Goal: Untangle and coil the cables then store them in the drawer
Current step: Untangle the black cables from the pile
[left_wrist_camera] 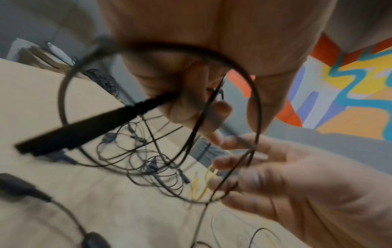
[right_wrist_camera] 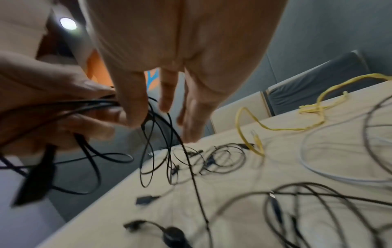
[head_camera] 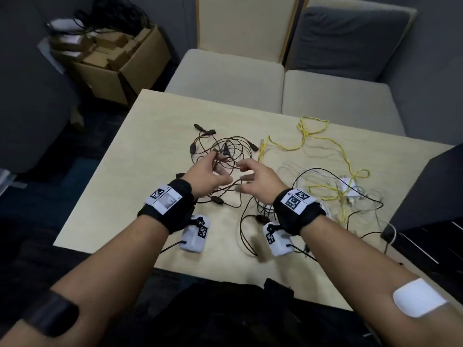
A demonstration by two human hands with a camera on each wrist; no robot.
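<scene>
Left hand (head_camera: 206, 174) gripping gathered loops of thin black cable (left_wrist_camera: 252, 94) above pale wooden table (head_camera: 130, 186), right hand (head_camera: 258, 180) loosely spread against one loop; risk of trailing strand snagging yellow braided cable (head_camera: 323, 144), tightening knots.

A black wrist strap (head_camera: 172, 209) with a white coded tag is worn on the left forearm, another (head_camera: 295, 209) on the right. White camera pods (head_camera: 194, 234) are hung beneath. A white patch (head_camera: 418, 300) is stuck near the right elbow, a black band (head_camera: 53, 314) near the left.
</scene>
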